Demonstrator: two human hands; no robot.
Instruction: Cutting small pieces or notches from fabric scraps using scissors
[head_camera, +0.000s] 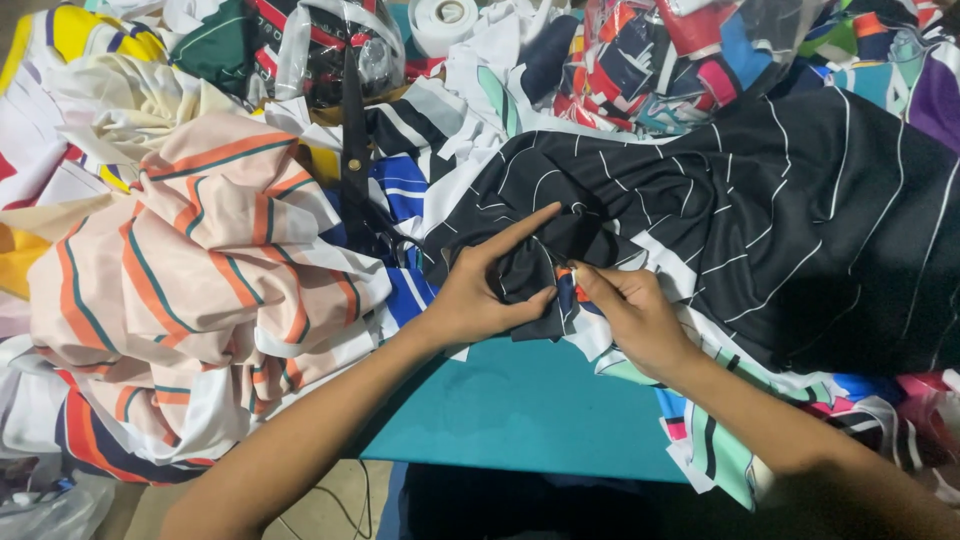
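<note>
A large black cloth with thin white stripes (780, 200) lies spread over the right half of the table. My left hand (480, 290) pinches a bunched fold of this cloth between thumb and fingers, its index finger stretched out over the fabric. Just to the right, my right hand (630, 310) grips the same fold, with a small orange bit showing at its fingertips. The two hands almost touch.
A pile of peach cloth with orange and green stripes (200, 280) fills the left. Black scissors (353, 150) lie on the heap behind. A white tape roll (443, 20) and plastic bags of scraps (660, 60) sit at the back. Teal table surface (520, 410) shows near me.
</note>
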